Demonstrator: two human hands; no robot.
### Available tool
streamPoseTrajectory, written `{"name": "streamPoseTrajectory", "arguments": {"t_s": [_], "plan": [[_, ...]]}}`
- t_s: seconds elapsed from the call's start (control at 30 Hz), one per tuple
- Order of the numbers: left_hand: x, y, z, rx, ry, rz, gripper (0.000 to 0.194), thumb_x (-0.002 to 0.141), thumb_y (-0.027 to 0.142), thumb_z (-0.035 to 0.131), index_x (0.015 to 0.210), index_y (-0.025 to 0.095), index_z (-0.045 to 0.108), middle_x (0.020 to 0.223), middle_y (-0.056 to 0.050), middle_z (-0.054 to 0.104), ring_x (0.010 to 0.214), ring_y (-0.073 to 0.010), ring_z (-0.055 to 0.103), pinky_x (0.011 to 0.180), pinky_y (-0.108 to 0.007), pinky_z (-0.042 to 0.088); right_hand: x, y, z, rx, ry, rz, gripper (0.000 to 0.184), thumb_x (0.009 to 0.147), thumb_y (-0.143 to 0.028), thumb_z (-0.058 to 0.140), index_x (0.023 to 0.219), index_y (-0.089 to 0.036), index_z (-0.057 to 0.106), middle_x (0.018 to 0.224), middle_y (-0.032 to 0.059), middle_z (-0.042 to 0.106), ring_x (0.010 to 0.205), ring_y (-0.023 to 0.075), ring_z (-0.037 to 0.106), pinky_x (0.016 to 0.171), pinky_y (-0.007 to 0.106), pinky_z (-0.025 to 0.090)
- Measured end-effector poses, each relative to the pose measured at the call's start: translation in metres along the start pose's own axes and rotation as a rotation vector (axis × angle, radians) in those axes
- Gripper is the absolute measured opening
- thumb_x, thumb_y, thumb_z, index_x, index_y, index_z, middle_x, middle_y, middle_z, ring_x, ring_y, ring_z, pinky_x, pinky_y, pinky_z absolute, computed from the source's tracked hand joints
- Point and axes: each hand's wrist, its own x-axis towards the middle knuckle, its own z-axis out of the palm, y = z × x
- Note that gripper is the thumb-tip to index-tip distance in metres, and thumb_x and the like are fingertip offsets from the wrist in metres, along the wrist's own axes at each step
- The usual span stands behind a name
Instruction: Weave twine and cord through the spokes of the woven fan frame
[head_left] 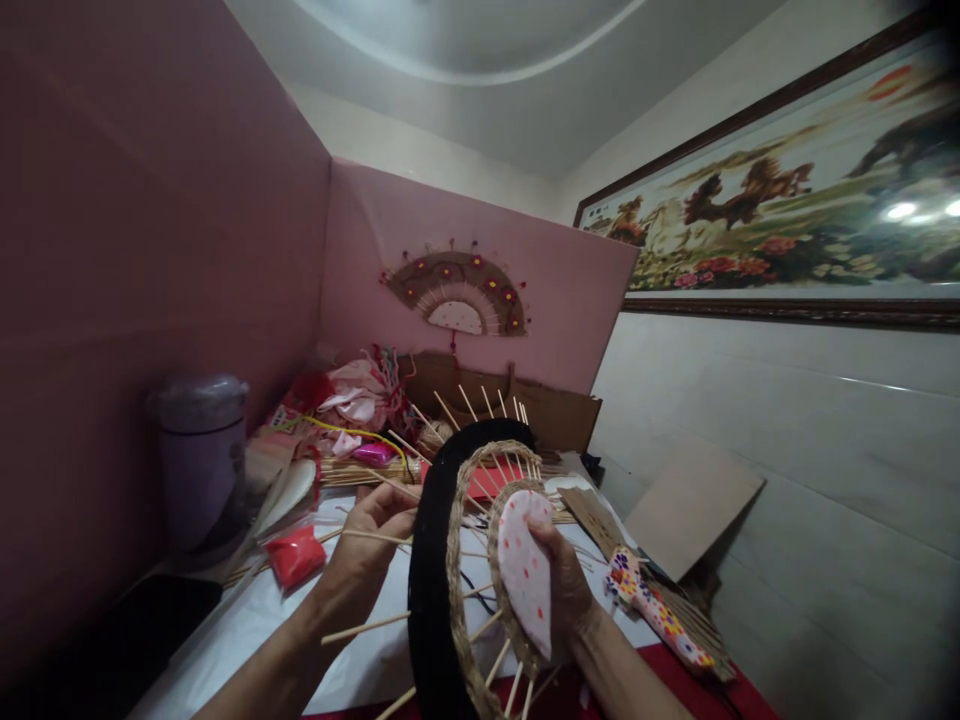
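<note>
A handmade fan stands tilted in front of me, with thin wooden sticks, a black outer band, braided twine trim and a white half-round centre dotted with red. My right hand grips that centre, its thumb on the dotted face and the other fingers hidden behind. At the fan's outer left side, my left hand has its fingers curled against the black band among the protruding sticks; its fingertips are partly hidden. Below the fan lies white paper on the table.
A finished-looking fan hangs on the pink panel. At left stand a purple lidded container and a red packet. Craft materials and cardboard fill the back. A flower-patterned glue gun-shaped object lies right.
</note>
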Motion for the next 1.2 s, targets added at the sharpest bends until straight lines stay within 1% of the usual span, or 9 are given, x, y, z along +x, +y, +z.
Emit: {"name": "streamPoseTrajectory", "arguments": {"t_s": [0.13, 0.3, 0.6, 0.67, 0.73, 0.8, 0.87, 1.03, 1.2], "plan": [[-0.002, 0.005, 0.004, -0.076, 0.054, -0.043, 0.014, 0.061, 0.018, 0.071, 0.063, 0.015, 0.058, 0.065, 0.002, 0.06, 0.062, -0.0086, 0.052, 0.06, -0.019, 0.039, 0.0, 0.001, 0.004, 0.014, -0.011, -0.03, 0.039, 0.072, -0.037, 0.059, 0.098, -0.01, 0.066, 0.072, 0.0103, 0.072, 0.07, 0.022, 0.068, 0.071, 0.035, 0.054], [0.0, 0.0, 0.001, -0.114, 0.099, -0.136, 0.018, 0.055, 0.018, 0.072, 0.058, 0.015, 0.054, 0.053, 0.004, 0.054, 0.048, -0.0066, 0.046, 0.049, -0.018, 0.035, -0.002, -0.001, 0.009, 0.038, 0.061, -0.086, 0.037, 0.074, -0.036, 0.058, 0.099, -0.009, 0.066, 0.074, 0.0109, 0.072, 0.07, 0.0224, 0.069, 0.07, 0.035, 0.054], [-0.006, -0.006, 0.004, 0.011, 0.017, -0.102, 0.023, 0.066, 0.027, 0.072, 0.07, 0.015, 0.053, 0.065, 0.003, 0.056, 0.059, -0.0077, 0.05, 0.058, -0.02, 0.04, 0.003, -0.009, 0.007, 0.075, 0.078, -0.135, 0.031, 0.076, -0.035, 0.061, 0.095, -0.011, 0.066, 0.078, 0.0099, 0.073, 0.074, 0.0221, 0.069, 0.071, 0.036, 0.055], [-0.006, -0.009, 0.003, 0.012, -0.009, -0.101, 0.026, 0.067, 0.032, 0.071, 0.072, 0.017, 0.05, 0.061, 0.005, 0.052, 0.051, -0.0061, 0.045, 0.05, -0.018, 0.036, 0.006, -0.009, 0.004, 0.108, 0.079, -0.166, 0.027, 0.076, -0.033, 0.062, 0.093, -0.012, 0.067, 0.078, 0.0086, 0.073, 0.076, 0.0215, 0.069, 0.074, 0.036, 0.054], [-0.006, -0.012, 0.002, 0.029, -0.036, -0.101, 0.029, 0.069, 0.036, 0.07, 0.076, 0.018, 0.049, 0.054, 0.008, 0.044, 0.043, -0.0038, 0.034, 0.042, -0.016, 0.025, 0.009, -0.01, 0.001, 0.131, 0.074, -0.183, 0.026, 0.075, -0.031, 0.063, 0.092, -0.013, 0.067, 0.078, 0.0077, 0.073, 0.076, 0.021, 0.069, 0.075, 0.036, 0.054], [-0.006, -0.014, 0.001, 0.081, -0.04, -0.11, 0.03, 0.069, 0.039, 0.069, 0.078, 0.019, 0.049, 0.048, 0.01, 0.034, 0.04, -0.0029, 0.023, 0.04, -0.016, 0.015, 0.011, -0.011, -0.001, 0.133, 0.079, -0.193, 0.025, 0.074, -0.032, 0.064, 0.091, -0.013, 0.068, 0.077, 0.0071, 0.073, 0.073, 0.0204, 0.069, 0.075, 0.036, 0.054], [-0.006, -0.014, 0.001, 0.167, -0.032, -0.116, 0.03, 0.069, 0.041, 0.068, 0.077, 0.017, 0.053, 0.046, 0.01, 0.031, 0.04, -0.0032, 0.02, 0.04, -0.016, 0.013, 0.012, -0.012, -0.003, 0.129, 0.096, -0.23, 0.024, 0.074, -0.032, 0.065, 0.089, -0.014, 0.068, 0.075, 0.006, 0.073, 0.071, 0.0198, 0.069, 0.074, 0.035, 0.055], [-0.008, -0.004, 0.006, 0.312, -0.008, -0.071, 0.029, 0.062, 0.041, 0.071, 0.066, 0.014, 0.063, 0.046, 0.006, 0.039, 0.043, -0.0057, 0.027, 0.04, -0.019, 0.018, 0.012, -0.017, -0.001, 0.117, 0.125, -0.289, 0.032, 0.072, -0.037, 0.066, 0.094, -0.014, 0.068, 0.075, 0.0069, 0.073, 0.076, 0.0211, 0.069, 0.074, 0.035, 0.055], [-0.009, -0.001, 0.005, 0.414, -0.01, -0.016, 0.026, 0.064, 0.039, 0.069, 0.071, 0.014, 0.072, 0.052, -0.001, 0.055, 0.049, -0.01, 0.039, 0.046, -0.022, 0.029, 0.01, -0.022, 0.004, 0.097, 0.157, -0.35, 0.041, 0.069, -0.042, 0.066, 0.1, -0.014, 0.067, 0.075, 0.007, 0.073, 0.076, 0.0216, 0.069, 0.072, 0.036, 0.055]]}}
